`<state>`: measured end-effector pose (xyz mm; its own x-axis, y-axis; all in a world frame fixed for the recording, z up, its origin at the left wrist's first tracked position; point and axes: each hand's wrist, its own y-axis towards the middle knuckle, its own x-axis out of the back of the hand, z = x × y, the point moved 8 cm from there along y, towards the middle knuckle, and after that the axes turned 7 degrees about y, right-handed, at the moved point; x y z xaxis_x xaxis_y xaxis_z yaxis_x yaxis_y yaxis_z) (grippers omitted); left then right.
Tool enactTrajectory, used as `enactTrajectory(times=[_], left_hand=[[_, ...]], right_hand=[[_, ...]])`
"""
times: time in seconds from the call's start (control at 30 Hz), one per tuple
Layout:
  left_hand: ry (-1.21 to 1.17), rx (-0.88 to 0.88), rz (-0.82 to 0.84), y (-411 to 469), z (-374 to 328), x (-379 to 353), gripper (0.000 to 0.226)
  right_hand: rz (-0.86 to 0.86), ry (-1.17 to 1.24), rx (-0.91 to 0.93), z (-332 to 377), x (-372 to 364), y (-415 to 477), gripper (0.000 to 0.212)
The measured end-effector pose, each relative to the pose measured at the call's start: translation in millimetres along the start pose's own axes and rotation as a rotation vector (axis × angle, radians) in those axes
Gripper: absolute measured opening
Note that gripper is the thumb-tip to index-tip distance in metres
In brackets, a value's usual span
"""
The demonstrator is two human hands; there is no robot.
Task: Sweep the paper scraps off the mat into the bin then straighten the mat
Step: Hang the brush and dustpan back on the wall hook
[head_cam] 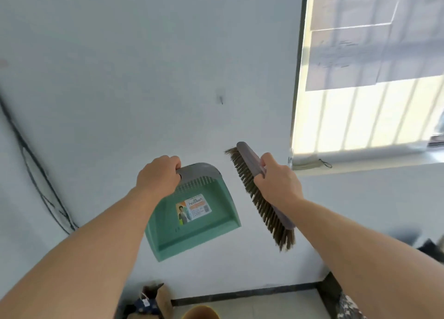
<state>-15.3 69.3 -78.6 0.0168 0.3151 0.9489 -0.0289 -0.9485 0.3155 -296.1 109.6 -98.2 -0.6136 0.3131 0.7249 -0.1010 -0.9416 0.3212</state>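
Observation:
My left hand [159,174] grips the grey handle end of a green plastic dustpan [192,213], held up in front of the white wall with its mouth hanging down; a printed label sticks to its inside. My right hand [276,181] is closed around the grey back of a hand brush [262,196] with brown bristles, held slanted, bristles facing the dustpan. A gap separates brush and dustpan. The mat and the paper scraps are out of view. A yellow round rim [200,312] at the bottom edge may be the bin.
A white wall [144,78] fills the view, with a dark cable [36,174] running down its left side. A window [370,78] with papers on the glass is at the right. A brown paper bag [156,299] stands on the floor by the dark skirting.

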Motion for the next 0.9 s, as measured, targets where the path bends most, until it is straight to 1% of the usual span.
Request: enactTrajectory(times=[0.17, 0.37, 0.47, 0.57, 0.63, 0.73, 0.9], left_hand=[[0.038, -0.114, -0.024, 40.0, -32.7, 25.9, 0.022], [0.028, -0.262, -0.053, 115.0, -62.8, 55.6, 0.023], [0.016, -0.319, -0.105, 152.8, -74.1, 72.6, 0.024], [0.022, -0.364, -0.172, 183.0, -85.3, 84.0, 0.026], [0.015, -0.367, -0.19, 198.9, -90.8, 84.8, 0.028], [0.01, -0.339, -0.195, 221.8, -97.0, 83.4, 0.025], [-0.057, -0.256, -0.16, 249.5, -108.3, 86.2, 0.024]], right_hand=[[-0.147, -0.048, 0.023, 23.0, 35.7, 32.5, 0.012], [-0.354, -0.026, 0.05, 53.4, 64.3, 79.7, 0.019], [-0.444, -0.017, 0.047, 68.5, 77.4, 100.3, 0.023], [-0.533, -0.004, 0.082, 83.8, 88.8, 120.3, 0.025], [-0.587, 0.022, 0.082, 89.0, 96.7, 134.7, 0.024], [-0.658, 0.078, 0.094, 98.4, 111.5, 157.6, 0.025], [-0.675, 0.032, 0.224, 120.8, 123.4, 186.8, 0.029]])
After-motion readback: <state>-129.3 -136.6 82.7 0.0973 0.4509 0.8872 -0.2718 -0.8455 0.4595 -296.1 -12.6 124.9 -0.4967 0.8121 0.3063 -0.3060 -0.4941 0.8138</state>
